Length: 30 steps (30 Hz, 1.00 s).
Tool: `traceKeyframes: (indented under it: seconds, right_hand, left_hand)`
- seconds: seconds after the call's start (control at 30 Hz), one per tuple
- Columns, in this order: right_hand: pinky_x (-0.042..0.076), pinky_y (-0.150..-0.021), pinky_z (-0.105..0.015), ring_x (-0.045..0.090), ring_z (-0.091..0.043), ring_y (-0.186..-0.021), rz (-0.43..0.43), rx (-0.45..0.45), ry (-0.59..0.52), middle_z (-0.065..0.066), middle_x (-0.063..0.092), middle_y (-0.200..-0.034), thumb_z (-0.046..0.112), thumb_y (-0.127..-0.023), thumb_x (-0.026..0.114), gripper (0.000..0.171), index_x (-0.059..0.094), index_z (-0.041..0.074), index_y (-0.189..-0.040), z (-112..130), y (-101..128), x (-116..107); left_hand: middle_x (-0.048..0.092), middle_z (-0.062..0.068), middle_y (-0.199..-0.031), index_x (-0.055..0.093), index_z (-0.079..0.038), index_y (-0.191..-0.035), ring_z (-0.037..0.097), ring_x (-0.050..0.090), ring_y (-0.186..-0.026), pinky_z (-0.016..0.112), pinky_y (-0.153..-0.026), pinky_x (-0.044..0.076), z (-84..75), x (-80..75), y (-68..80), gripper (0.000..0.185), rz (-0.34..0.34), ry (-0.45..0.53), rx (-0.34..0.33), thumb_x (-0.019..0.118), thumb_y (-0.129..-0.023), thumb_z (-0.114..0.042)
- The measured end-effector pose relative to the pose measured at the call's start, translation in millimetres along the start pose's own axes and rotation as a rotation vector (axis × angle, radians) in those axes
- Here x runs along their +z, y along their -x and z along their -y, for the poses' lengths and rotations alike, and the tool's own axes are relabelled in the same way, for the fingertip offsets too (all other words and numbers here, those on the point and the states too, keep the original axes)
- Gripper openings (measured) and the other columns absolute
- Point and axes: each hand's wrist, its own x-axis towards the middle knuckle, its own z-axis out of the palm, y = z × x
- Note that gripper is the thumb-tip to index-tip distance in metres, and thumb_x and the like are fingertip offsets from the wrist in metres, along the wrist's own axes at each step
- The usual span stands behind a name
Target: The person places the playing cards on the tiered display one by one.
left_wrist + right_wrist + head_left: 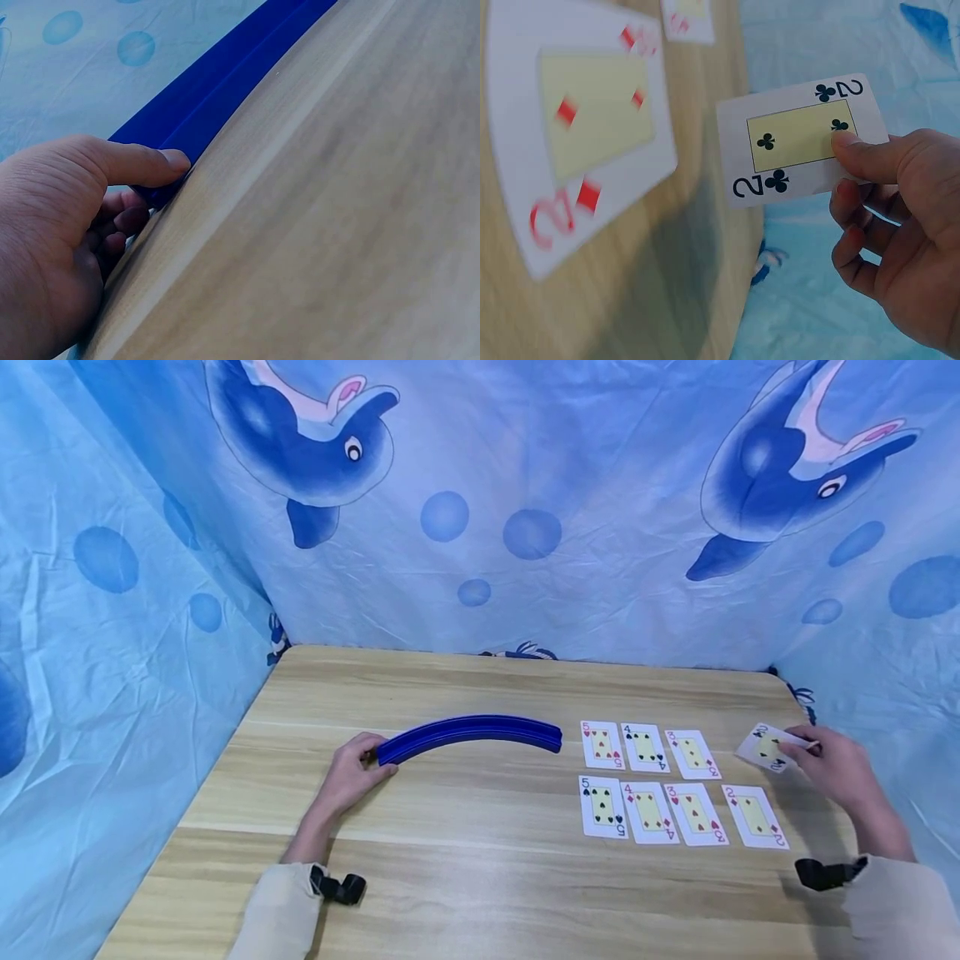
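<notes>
Right hand [840,768] pinches the two of clubs [802,139] above the worktop [465,877]; left hand [352,772] curls round the blue curved holder's [472,735] near end.

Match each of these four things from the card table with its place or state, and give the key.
Things:
1. two of clubs
2. blue curved card holder
3. two of diamonds
4. five of spades

Places:
A. left end of the front row
B. pinched in the right hand, off the table
C. flat on the table, right end of the front row
D. its left end touched by the left hand

Pairs: 1-B, 2-D, 3-C, 4-A
</notes>
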Motion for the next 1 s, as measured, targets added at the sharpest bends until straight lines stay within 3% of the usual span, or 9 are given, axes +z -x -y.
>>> traceKeyframes:
  seconds: [0.13,0.27,0.57,0.73,1.0]
  right_hand:
    - [0.036,-0.055,-0.021,0.039,0.016,-0.070,-0.049,-0.041,-0.018,-0.031,0.067,-0.096,0.013,-0.095,0.066,0.026,0.066,-0.007,-0.112,13.4,-3.7,-0.2]
    - [0.037,-0.054,-0.019,0.033,0.023,-0.072,-0.081,-0.069,-0.065,-0.031,0.067,-0.098,0.009,-0.095,0.066,0.025,0.066,-0.008,-0.113,30.3,-8.3,1.0]
    - [0.040,-0.053,-0.015,0.040,0.023,-0.070,-0.124,-0.096,-0.157,-0.032,0.069,-0.100,0.011,-0.096,0.065,0.028,0.067,-0.010,-0.116,70.8,-16.8,3.1]
    - [0.039,-0.050,-0.018,0.046,0.009,-0.062,-0.146,-0.122,-0.216,-0.026,0.069,-0.089,0.010,-0.095,0.067,0.028,0.068,-0.008,-0.116,89.9,-22.4,8.8]
    - [0.039,-0.057,-0.019,0.047,-0.004,-0.067,-0.099,-0.091,-0.273,-0.018,0.066,-0.089,0.021,-0.098,0.064,0.032,0.068,-0.004,-0.119,126.9,-34.4,18.1]
  left_hand:
    - [0.069,0.014,-0.114,0.071,-0.002,-0.111,0.023,0.060,-0.099,0.025,-0.083,0.046,-0.9,0.1,-1.0,0.032,-0.002,-0.003,0.011,0.081,-0.081,-0.008]
    - [0.069,0.014,-0.113,0.071,-0.002,-0.110,0.022,0.060,-0.098,0.024,-0.082,0.046,-1.9,-0.1,-1.2,0.031,0.000,0.002,0.017,0.081,-0.081,-0.008]
    - [0.069,0.014,-0.112,0.072,-0.002,-0.109,0.021,0.059,-0.096,0.023,-0.081,0.045,-2.5,-0.1,-0.4,0.031,-0.005,0.016,0.017,0.082,-0.080,-0.007]
    - [0.069,0.014,-0.112,0.071,-0.001,-0.109,0.020,0.058,-0.093,0.022,-0.080,0.045,-1.3,1.4,0.7,0.032,-0.003,0.019,0.009,0.082,-0.080,-0.006]
    - [0.069,0.014,-0.112,0.071,-0.001,-0.110,0.019,0.058,-0.094,0.021,-0.080,0.045,-0.8,-1.2,1.9,0.032,-0.009,0.017,0.009,0.082,-0.080,-0.007]
